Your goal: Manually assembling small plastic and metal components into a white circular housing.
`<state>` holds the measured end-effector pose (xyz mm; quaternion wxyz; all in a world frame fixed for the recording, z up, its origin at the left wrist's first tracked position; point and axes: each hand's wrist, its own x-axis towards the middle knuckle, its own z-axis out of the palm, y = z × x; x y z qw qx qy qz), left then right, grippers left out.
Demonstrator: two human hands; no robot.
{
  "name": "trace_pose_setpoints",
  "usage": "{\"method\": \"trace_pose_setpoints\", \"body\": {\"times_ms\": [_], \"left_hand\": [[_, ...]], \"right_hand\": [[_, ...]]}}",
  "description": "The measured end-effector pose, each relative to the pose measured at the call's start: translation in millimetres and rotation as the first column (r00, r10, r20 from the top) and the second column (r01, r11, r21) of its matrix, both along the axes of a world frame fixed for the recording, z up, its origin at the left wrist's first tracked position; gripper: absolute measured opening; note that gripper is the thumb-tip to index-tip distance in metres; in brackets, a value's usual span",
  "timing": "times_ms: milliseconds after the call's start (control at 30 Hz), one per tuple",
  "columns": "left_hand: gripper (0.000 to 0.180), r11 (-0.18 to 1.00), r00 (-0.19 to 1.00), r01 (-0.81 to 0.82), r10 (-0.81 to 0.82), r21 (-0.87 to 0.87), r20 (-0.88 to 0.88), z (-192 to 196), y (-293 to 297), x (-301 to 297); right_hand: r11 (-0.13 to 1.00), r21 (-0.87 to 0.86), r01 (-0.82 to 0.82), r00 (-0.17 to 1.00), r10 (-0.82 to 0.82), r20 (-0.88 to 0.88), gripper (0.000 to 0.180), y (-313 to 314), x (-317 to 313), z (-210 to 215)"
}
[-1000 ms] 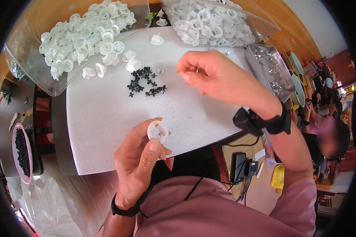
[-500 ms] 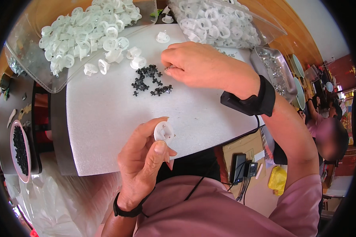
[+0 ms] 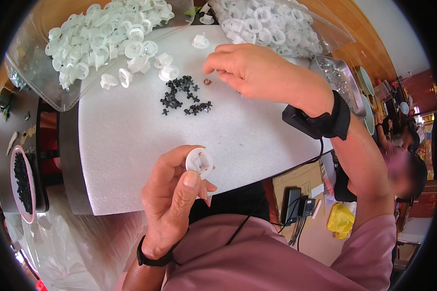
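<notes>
Above the near edge of the white foam board (image 3: 131,160), my left hand (image 3: 170,189) is closed on a white round plastic part (image 3: 194,156), thumb in front and fingers behind. Its hollow inner side with a raised middle shows. My right hand (image 3: 257,70) hovers over the far half of the board, fingers apart, nothing visible in them. Just below its fingertips lies a tiny reddish-brown piece (image 3: 207,81). Left of that is a loose group of small black cross-shaped pieces (image 3: 179,94). Several white parts (image 3: 169,73) lie behind them, and another white part (image 3: 200,41) stands farther back.
Clear plastic bins (image 3: 73,97) with heaps of white parts stand at the far left and far right. A metal tray (image 3: 320,68) of small metal pieces sits right of the board. At the left is a pink bowl (image 3: 33,194) of black pieces. Another person (image 3: 405,169) is at the right.
My right hand has lifted and shifted slightly right, its pinch opened. The reddish-brown piece now shows on the board beneath it. My left hand still holds the white part.
</notes>
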<state>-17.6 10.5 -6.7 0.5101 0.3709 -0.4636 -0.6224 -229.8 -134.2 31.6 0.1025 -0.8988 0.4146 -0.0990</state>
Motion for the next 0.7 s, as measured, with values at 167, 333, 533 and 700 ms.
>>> {"method": "trace_pose_setpoints", "body": {"times_ms": [167, 333, 533, 700], "left_hand": [[0.036, 0.997, 0.998, 0.050, -0.052, -0.055, -0.035, -4.1, -2.2, 4.7], [0.036, 0.998, 0.998, 0.048, -0.049, -0.045, -0.043, -3.8, -1.5, 4.1], [0.037, 0.997, 0.999, 0.046, -0.047, -0.055, -0.025, -2.3, -0.4, 3.8], [0.040, 1.000, 1.000, -0.013, 0.014, -0.007, 0.019, 2.6, 1.0, -0.2]], "right_hand": [[0.993, 0.110, -0.042, 0.997, 0.049, -0.059, 0.013, 0.6, 10.1, 6.2], [0.999, 0.044, -0.010, 1.000, 0.011, -0.012, 0.006, -2.2, 8.4, -3.7], [1.000, -0.002, -0.004, 0.997, 0.004, -0.077, 0.006, -0.6, 12.8, -1.8], [0.998, -0.058, 0.001, 0.998, -0.005, -0.060, 0.008, 2.4, 8.2, -1.9]]}}
